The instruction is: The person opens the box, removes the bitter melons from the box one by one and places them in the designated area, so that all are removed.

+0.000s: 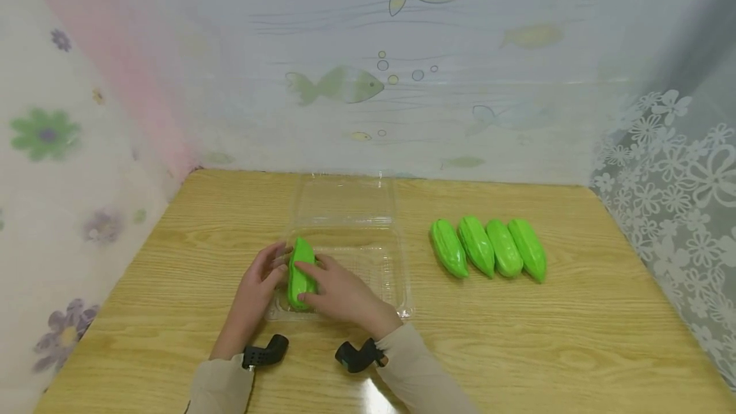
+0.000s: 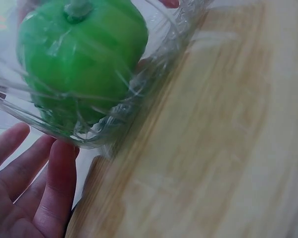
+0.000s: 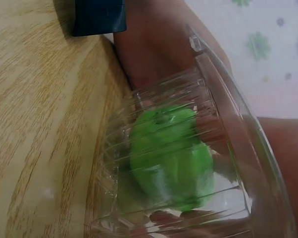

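Note:
A green ridged toy bitter melon (image 1: pixel 301 273) lies lengthwise at the left side of a clear plastic clamshell box (image 1: pixel 397 299), whose lid (image 1: pixel 345 200) is folded back. My right hand (image 1: pixel 345 292) reaches over the box from the right and grips the melon, fingers and thumb across it. At the box's left wall is my left hand (image 1: pixel 259 283), its fingertips touching the plastic. In the left wrist view, the melon's stem end (image 2: pixel 78 9) shows above the clear wall, with the left fingers (image 2: pixel 55 188) beside the corner. The right wrist view shows the melon (image 3: pixel 171 153) through the plastic.
Several more green toy bitter melons (image 1: pixel 489 248) lie side by side to the right of the box. The wooden table (image 1: pixel 517 350) meets a fish-print curtain (image 1: pixel 345 126) at the back. Flower-patterned sheets hang on both sides.

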Available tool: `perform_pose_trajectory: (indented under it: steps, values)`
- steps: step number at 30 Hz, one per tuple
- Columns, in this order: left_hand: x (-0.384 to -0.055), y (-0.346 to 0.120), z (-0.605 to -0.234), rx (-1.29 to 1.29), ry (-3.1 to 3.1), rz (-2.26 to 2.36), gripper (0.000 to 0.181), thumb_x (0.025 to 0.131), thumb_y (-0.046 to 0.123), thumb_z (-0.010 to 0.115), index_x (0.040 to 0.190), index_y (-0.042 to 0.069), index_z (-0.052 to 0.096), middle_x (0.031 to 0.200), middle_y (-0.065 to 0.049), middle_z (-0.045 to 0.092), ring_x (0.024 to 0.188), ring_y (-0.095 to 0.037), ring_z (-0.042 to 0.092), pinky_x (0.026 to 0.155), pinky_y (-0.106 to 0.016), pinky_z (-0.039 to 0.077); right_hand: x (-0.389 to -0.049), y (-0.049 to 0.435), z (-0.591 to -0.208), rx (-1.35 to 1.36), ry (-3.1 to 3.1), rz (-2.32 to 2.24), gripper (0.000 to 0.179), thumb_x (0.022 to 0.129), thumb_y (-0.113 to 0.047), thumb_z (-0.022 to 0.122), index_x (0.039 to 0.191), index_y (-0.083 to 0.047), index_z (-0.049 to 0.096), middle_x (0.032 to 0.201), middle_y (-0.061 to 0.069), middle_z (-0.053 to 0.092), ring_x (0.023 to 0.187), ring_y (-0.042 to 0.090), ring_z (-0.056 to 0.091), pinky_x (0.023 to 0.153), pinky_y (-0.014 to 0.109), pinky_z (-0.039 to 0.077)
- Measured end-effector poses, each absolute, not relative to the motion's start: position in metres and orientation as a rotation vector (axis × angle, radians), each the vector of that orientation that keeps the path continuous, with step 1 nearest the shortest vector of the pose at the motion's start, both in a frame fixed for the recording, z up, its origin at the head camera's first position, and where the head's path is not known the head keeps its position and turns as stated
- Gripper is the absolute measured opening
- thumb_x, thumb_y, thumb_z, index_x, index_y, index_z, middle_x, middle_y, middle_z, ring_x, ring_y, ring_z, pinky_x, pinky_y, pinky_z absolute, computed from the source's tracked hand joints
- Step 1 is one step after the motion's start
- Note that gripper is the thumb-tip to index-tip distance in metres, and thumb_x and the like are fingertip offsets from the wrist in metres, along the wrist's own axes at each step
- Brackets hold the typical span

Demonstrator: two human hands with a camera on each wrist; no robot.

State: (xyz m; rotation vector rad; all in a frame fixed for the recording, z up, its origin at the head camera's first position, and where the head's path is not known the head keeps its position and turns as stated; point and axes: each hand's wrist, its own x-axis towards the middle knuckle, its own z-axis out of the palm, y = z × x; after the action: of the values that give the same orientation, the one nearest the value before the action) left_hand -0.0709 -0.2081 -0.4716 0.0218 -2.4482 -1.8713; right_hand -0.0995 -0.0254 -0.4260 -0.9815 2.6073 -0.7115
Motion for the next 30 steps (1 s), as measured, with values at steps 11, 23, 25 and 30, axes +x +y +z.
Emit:
perform_pose_trajectory:
  steps: [11, 23, 25, 30]
  values:
    - [-0.063, -0.201, -0.450, 0.013, -2.431, -1.915, 0.043, 0.095, 0.020, 0.045, 0.135, 0.013, 0.035, 0.135, -0.010, 0.039, 0.120, -0.028, 0.039, 0.088, -0.045, 0.040, -0.098, -0.023, -0.426, -1.082, 2.613, -0.648, 0.054, 0.087, -0.040, 0.054, 0.137, -0.034, 0.034, 0.143, 0.014, 0.022, 0.109, 0.025, 0.049, 0.080, 0.035, 0.047]
    - [-0.070, -0.207, -0.468, 0.048, -2.452, -1.882, 0.043, 0.093, 0.029, 0.047, 0.134, 0.022, 0.036, 0.134, -0.002, 0.040, 0.120, -0.022, 0.040, 0.093, -0.044, 0.036, -0.097, -0.023, -0.426, -1.028, 2.622, -0.733, 0.058, 0.085, -0.037, 0.057, 0.137, -0.030, 0.034, 0.143, 0.010, 0.023, 0.100, 0.017, 0.053, 0.073, 0.027, 0.047]
    - [-0.070, -0.207, -0.470, 0.042, -2.452, -1.872, 0.043, 0.093, 0.030, 0.047, 0.134, 0.023, 0.036, 0.134, -0.001, 0.040, 0.120, -0.022, 0.040, 0.093, -0.045, 0.035, -0.098, -0.023, -0.426, -1.025, 2.619, -0.748, 0.058, 0.085, -0.038, 0.056, 0.138, -0.029, 0.033, 0.143, 0.009, 0.023, 0.103, 0.017, 0.052, 0.075, 0.028, 0.047]
    - [-0.070, -0.207, -0.471, 0.036, -2.446, -1.887, 0.043, 0.093, 0.031, 0.046, 0.135, 0.024, 0.036, 0.134, -0.001, 0.040, 0.120, -0.021, 0.040, 0.093, -0.043, 0.036, -0.099, -0.021, -0.426, -1.030, 2.588, -0.813, 0.059, 0.086, -0.043, 0.053, 0.139, -0.029, 0.030, 0.143, 0.009, 0.023, 0.101, 0.015, 0.052, 0.075, 0.028, 0.046]
